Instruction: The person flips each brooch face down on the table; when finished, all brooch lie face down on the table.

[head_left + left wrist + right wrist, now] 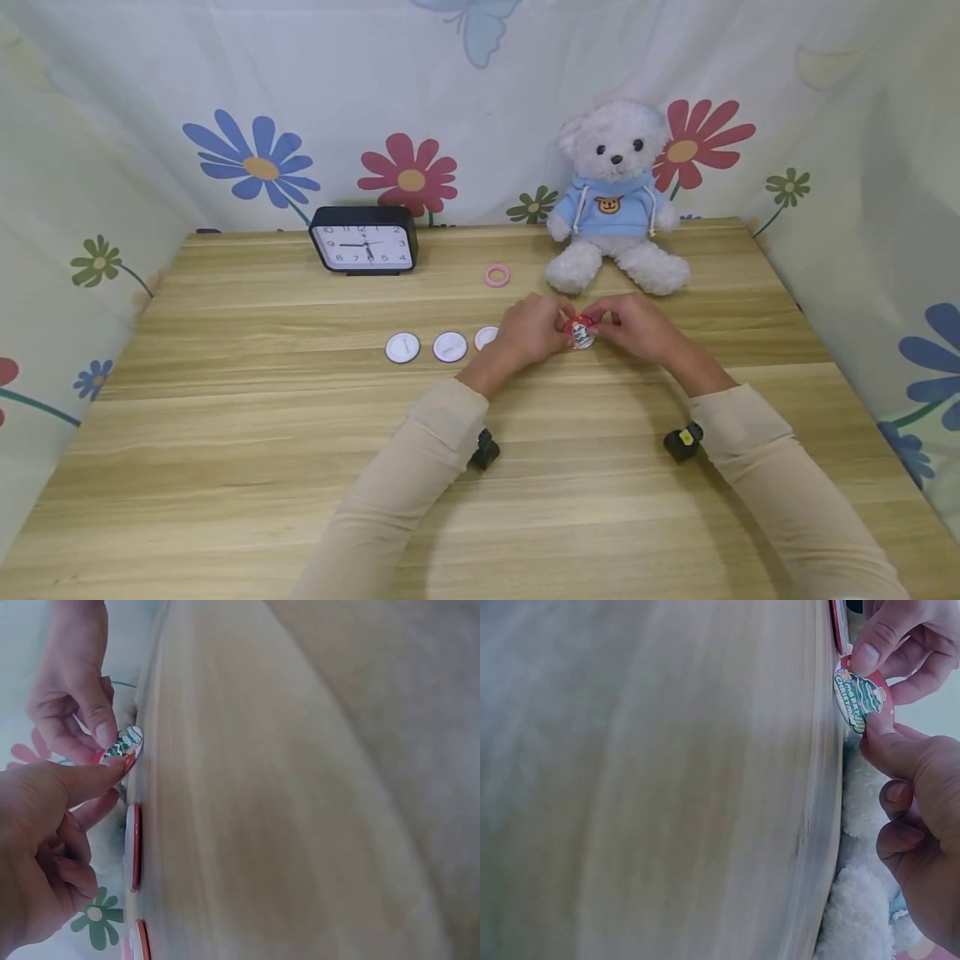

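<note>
A round Christmas pin badge (581,332), red with a green tree, is held between both hands a little above the table. My left hand (534,327) pinches its left edge with thumb and fingers. On the opposite edge my right hand (637,327) pinches it too. The printed face shows in the right wrist view, where "Merry Christmas" lettering can be read on the badge (859,694). Left of the hands, a row of white-backed badges lies face down: a left one (402,347), a middle one (450,347) and a right one (485,337), partly covered by my left hand.
Behind the hands sits a white teddy bear (615,200) in a blue hoodie. A pink ring (497,276) lies on the wooden table (570,517), and a black clock (363,242) stands at the back left. Floral cloth (487,108) hangs around the table.
</note>
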Motion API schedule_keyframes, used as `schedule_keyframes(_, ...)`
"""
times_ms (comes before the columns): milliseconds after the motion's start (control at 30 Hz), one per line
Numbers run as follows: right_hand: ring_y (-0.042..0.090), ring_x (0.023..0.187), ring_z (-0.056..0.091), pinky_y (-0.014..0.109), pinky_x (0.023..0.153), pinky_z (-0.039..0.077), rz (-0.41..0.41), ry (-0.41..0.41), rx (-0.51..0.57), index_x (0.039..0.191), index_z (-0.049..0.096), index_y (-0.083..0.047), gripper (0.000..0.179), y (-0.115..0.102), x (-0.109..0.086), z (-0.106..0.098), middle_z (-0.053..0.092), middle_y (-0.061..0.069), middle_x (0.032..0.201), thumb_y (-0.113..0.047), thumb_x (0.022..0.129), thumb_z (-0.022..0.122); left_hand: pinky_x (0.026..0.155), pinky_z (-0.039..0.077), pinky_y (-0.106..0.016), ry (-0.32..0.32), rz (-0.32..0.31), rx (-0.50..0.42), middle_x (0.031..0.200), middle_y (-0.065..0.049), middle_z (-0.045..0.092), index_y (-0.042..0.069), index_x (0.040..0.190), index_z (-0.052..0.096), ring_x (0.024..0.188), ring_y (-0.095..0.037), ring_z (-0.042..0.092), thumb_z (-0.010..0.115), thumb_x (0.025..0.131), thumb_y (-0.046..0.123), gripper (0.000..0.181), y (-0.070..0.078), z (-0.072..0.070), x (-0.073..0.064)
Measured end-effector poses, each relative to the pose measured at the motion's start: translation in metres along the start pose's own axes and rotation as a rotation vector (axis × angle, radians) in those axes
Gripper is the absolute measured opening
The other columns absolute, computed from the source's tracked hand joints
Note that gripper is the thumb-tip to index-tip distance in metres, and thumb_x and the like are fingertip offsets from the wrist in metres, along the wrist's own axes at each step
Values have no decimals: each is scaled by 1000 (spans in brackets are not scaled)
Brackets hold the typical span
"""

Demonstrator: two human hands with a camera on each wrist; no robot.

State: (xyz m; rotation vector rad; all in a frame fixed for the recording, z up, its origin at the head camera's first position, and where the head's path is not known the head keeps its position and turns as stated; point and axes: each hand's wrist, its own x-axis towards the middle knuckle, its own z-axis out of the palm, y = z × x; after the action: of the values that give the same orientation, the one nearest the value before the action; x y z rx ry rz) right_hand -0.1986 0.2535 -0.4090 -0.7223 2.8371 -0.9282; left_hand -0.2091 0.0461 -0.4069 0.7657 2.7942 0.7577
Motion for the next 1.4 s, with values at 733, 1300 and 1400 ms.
schedule_keyframes(733, 23, 91, 72, 23, 75, 54, -79, -77, 9, 97, 79, -1, 12, 3, -11, -1, 79, 14, 96, 3, 88, 73, 62, 35, -19, -108, 230, -69, 71, 6, 65, 11, 89, 81, 66, -7, 47, 73, 94, 24, 16, -6, 0, -5)
schedule_keyframes(1300, 7, 87, 67, 18, 74, 53, 17, -158, 137, 108, 77, 1, 25, 0, -15, -3, 78, 18, 104, -6, 85, 80, 55, 28, -18, -133, 241, -119, 56, 8, 44, 9, 70, 70, 57, -6, 38, 79, 89, 27, 28, -6, 2, -8)
schedule_keyframes(1400, 6, 89, 67, 18, 75, 53, 47, -181, 179, 111, 75, 3, 30, 1, -15, -4, 78, 19, 106, -9, 84, 81, 55, 27, -18, -128, 228, -111, 55, 8, 44, 9, 68, 68, 56, -6, 39, 82, 86, 26, 29, -5, 3, -6)
